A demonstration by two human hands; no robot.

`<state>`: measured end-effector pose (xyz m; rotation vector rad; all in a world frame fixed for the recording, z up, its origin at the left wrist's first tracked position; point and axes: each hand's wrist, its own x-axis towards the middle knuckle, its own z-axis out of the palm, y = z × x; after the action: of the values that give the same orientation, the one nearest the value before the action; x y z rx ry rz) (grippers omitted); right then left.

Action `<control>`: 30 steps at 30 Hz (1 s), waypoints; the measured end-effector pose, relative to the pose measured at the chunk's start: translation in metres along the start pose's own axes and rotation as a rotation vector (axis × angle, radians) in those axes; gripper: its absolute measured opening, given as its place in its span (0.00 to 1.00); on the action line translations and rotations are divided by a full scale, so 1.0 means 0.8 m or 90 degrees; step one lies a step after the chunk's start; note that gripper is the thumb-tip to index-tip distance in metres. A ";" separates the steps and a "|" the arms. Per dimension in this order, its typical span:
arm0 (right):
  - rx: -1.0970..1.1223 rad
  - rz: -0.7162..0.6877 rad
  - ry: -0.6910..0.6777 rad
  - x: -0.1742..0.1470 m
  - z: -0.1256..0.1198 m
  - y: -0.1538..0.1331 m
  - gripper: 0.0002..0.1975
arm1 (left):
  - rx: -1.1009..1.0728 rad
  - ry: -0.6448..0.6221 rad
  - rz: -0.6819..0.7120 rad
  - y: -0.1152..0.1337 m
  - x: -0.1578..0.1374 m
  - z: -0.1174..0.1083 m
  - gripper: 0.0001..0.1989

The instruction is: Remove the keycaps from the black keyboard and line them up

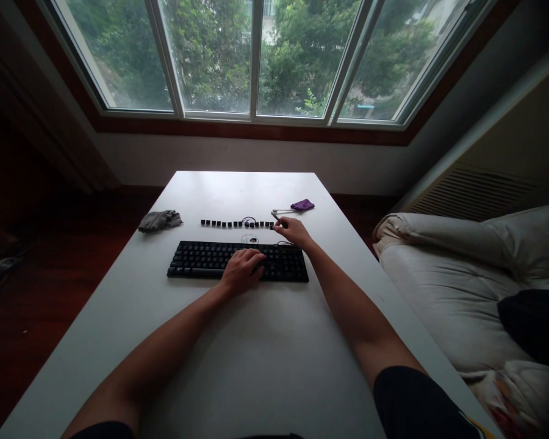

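A black keyboard (201, 259) lies across the white table, its long side facing me. My left hand (242, 269) rests palm down over its middle-right keys, with the fingers stretched out. Beyond the keyboard, several small black keycaps (224, 224) stand in a row. At the right end of that row is my right hand (293, 231), its fingers pinched on a thin pen-like tool (276, 216) that points up and to the left. The fingertips are close to the last keycap; whether they touch it I cannot tell.
A grey cloth (160, 221) lies crumpled near the table's left edge. Behind my right hand are a purple cloth or pouch (302, 205) and thin light sticks (283, 211). A small clear round item (249, 239) sits behind the keyboard. A sofa (430, 274) stands to the right.
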<state>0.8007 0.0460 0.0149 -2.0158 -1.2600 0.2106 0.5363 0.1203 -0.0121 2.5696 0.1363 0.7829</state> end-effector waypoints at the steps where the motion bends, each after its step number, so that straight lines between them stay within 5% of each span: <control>1: -0.030 0.012 0.009 0.008 -0.002 0.011 0.13 | 0.029 -0.023 0.035 0.003 -0.002 0.001 0.15; 13: -0.112 0.131 -0.058 0.061 0.018 0.080 0.12 | 0.096 -0.106 0.089 0.003 -0.002 0.003 0.20; 30: -0.140 0.166 -0.042 0.067 0.026 0.079 0.13 | 0.114 -0.119 0.090 0.004 -0.002 0.004 0.21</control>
<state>0.8627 0.0853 -0.0291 -2.3803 -1.0962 0.2741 0.5366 0.1160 -0.0143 2.8316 -0.0353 0.5982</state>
